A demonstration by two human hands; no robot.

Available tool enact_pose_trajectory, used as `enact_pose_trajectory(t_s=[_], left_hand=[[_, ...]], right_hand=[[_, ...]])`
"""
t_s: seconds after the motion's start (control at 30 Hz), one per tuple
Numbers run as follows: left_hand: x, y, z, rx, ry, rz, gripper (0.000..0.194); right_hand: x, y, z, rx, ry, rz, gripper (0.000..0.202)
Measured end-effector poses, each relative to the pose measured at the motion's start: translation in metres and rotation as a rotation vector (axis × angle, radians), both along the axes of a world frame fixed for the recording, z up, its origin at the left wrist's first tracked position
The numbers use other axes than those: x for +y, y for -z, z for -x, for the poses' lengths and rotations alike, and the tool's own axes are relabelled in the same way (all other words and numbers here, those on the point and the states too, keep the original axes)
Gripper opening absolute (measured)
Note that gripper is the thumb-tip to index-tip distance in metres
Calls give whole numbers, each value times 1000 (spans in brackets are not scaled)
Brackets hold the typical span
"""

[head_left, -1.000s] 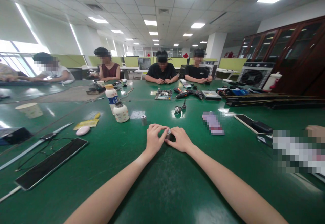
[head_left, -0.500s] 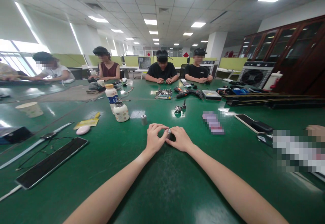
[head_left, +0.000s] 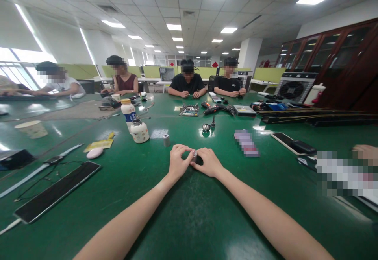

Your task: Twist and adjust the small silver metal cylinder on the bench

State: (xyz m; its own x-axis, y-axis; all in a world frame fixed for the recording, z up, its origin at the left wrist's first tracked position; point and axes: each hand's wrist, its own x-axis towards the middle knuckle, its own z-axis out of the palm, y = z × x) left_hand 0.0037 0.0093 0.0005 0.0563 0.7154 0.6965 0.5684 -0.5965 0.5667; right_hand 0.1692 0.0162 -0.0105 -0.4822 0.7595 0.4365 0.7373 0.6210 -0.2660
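Observation:
A small grey metal cylinder [head_left: 194, 157] stands on the green table [head_left: 189, 220] between my two hands. My left hand [head_left: 179, 161] has its thumb and fingers closed round the cylinder's left side and top. From the right, my right hand [head_left: 209, 162] curls its thumb and fingers round the other side. Part of the cylinder is hidden by the fingers. A similar grey cylinder [head_left: 166, 140] stands alone to the left, beyond my left hand. Beside that is a round cream jar [head_left: 139, 131] with an open top.
A bottle [head_left: 128, 112], yellow packet [head_left: 99, 144] and black tablet [head_left: 59, 191] lie or stand left. A circuit board [head_left: 189, 110] and power drill [head_left: 219, 109] are ahead. At right are a phone [head_left: 285, 141] and a person's hand [head_left: 365, 152]. Several people sit across the table.
The view has shifted slightly. My left thumb has moved a little over the top of the cylinder; both hands stay round it.

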Motion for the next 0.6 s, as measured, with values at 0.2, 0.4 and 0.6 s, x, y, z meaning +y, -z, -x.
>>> enact_pose_trajectory(t_s=[0.2, 0.4, 0.6], left_hand=[[-2, -2, 0, -22, -70, -39, 17], [1, 0, 2, 7, -255, 131, 16], [-4, 0, 1, 263, -404, 451, 18]], right_hand=[[1, 1, 0, -6, 3, -8, 34], [0, 0, 0, -25, 25, -19, 34], [-2, -1, 1, -42, 90, -52, 32]])
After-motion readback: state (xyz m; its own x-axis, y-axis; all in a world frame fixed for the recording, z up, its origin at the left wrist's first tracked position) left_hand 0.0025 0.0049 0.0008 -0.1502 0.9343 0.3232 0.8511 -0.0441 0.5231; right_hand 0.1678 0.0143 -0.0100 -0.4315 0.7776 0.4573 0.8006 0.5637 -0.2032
